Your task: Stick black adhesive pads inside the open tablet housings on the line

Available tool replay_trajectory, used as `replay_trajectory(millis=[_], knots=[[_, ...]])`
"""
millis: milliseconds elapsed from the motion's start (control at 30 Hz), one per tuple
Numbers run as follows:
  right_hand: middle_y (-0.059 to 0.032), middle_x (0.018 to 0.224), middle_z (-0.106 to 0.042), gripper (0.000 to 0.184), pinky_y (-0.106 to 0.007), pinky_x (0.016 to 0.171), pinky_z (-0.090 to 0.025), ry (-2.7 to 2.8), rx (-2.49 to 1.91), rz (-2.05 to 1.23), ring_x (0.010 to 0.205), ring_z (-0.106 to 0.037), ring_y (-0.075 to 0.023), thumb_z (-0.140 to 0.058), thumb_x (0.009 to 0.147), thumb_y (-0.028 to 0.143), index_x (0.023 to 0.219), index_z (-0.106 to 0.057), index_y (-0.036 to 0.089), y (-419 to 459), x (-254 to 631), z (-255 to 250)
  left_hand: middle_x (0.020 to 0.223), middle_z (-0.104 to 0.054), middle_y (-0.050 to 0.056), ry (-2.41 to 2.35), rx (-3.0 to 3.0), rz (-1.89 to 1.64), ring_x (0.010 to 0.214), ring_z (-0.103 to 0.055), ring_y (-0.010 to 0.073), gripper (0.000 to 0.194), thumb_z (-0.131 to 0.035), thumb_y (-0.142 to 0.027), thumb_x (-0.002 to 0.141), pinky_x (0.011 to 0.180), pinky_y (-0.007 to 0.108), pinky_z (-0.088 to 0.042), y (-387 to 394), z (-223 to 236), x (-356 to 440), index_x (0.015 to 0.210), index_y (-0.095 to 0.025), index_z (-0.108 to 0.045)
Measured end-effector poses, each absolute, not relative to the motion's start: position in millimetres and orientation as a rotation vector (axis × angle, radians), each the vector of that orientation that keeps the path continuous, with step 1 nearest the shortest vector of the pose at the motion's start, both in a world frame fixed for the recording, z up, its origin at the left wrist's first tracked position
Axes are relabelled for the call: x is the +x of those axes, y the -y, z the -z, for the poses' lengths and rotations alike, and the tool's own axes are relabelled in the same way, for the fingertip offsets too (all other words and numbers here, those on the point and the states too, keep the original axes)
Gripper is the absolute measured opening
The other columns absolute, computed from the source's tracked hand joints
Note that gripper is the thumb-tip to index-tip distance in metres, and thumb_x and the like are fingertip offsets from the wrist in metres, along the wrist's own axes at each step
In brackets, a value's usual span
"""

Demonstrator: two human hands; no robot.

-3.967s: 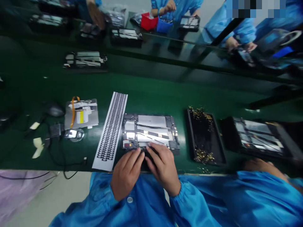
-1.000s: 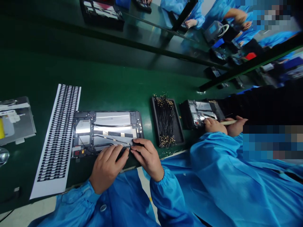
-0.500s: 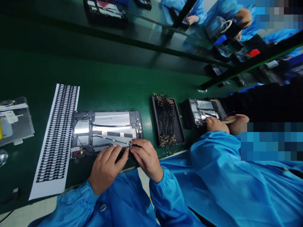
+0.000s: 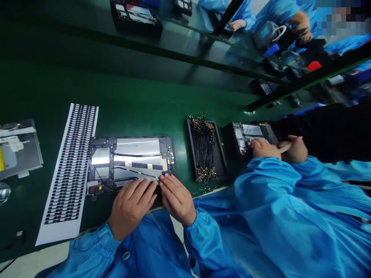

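At far left on the green table point(image 4: 139, 100) I had a grey metal panel point(image 4: 29, 154), cut by the frame edge, then a white sheet point(image 4: 67, 166) with rows of black stickers: thin, bendy, best lifted by its bare lower end. Next came the opened flat device point(image 4: 137, 146), lying face-up on the table before the person, its left end against the sheet; tucked over or not, I couldn't tell. I judged it stiff and fairly light, smooth on the silver plates, fragile at the thin black wires, so the frame edges looked the safe hold. Left hand point(image 4: 131, 204) lay along its near edge, fingers close together and slightly bent; right hand point(image 4: 177, 199) met it at the near right corner, fingers bunched, tips down. I couldn't tell whether either pinched anything; the undersides were hidden. Right of that stood a black tray point(image 4: 220, 164) of thin gold-tipped cables point(image 4: 204, 146), likely soft, tangle-prone, easiest taken by one end. Farthest right, a co-worker's hand point(image 4: 264, 148) touched a similar device point(image 4: 252, 130).
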State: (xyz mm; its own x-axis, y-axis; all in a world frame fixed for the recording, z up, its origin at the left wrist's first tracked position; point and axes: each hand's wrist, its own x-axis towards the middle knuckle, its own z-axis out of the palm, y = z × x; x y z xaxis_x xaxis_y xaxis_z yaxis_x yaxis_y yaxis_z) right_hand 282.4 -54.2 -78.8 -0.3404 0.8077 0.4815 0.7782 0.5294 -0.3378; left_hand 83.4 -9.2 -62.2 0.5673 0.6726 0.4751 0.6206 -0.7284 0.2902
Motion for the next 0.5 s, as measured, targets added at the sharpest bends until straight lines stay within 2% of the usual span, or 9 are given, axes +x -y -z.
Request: replay_trajectory(millis=[167,333,433,500], knots=[[-0.0198,0.126,-0.068,0.054,-0.047,0.108,-0.053,2.174,-1.259,-0.049,0.134,-0.054,-0.0286,-0.064,0.086,0.006,0.139,-0.054,0.008,51.8,282.2,75.3,0.116,-0.071,0.009,-1.094,2.767,-0.823,0.106,-0.064,0.0253,0.034,-0.07,-0.022,0.087,0.093,0.041,-0.051,12.3,65.9,80.7,0.12,-0.016,-0.066],[-0.0161,0.129,-0.067,0.053,-0.047,0.107,-0.053,2.117,-1.256,-0.181,0.133,-0.055,-0.0269,-0.062,0.089,0.01,0.141,-0.052,0.015,50.8,281.9,73.7,0.121,-0.069,0.01,-1.124,2.781,-0.757,0.11,-0.063,0.0263,0.039,-0.068,-0.018,0.086,0.096,0.041,-0.05,16.9,67.2,84.0,0.125,-0.018,-0.064],[-0.0148,0.148,-0.051,0.049,-0.05,0.109,-0.05,1.929,-1.32,-0.353,0.138,-0.049,-0.0293,-0.059,0.092,0.013,0.14,-0.055,0.022,55.8,284.6,71.6,0.135,-0.061,0.011,-1.184,2.66,-0.725,0.12,-0.059,0.0261,0.043,-0.062,-0.02,0.09,0.1,0.04,-0.049,18.3,53.9,76.9,0.133,-0.021,-0.059],[-0.0147,0.158,-0.037,0.054,-0.054,0.111,-0.045,1.748,-1.483,-0.4,0.143,-0.041,-0.0319,-0.059,0.093,0.018,0.146,-0.047,0.023,60.2,287.3,70.3,0.146,-0.051,0.015,-1.349,2.558,-0.74,0.129,-0.053,0.029,0.053,-0.06,-0.025,0.092,0.104,0.044,-0.047,19.6,42.2,61.5,0.144,-0.021,-0.048]])
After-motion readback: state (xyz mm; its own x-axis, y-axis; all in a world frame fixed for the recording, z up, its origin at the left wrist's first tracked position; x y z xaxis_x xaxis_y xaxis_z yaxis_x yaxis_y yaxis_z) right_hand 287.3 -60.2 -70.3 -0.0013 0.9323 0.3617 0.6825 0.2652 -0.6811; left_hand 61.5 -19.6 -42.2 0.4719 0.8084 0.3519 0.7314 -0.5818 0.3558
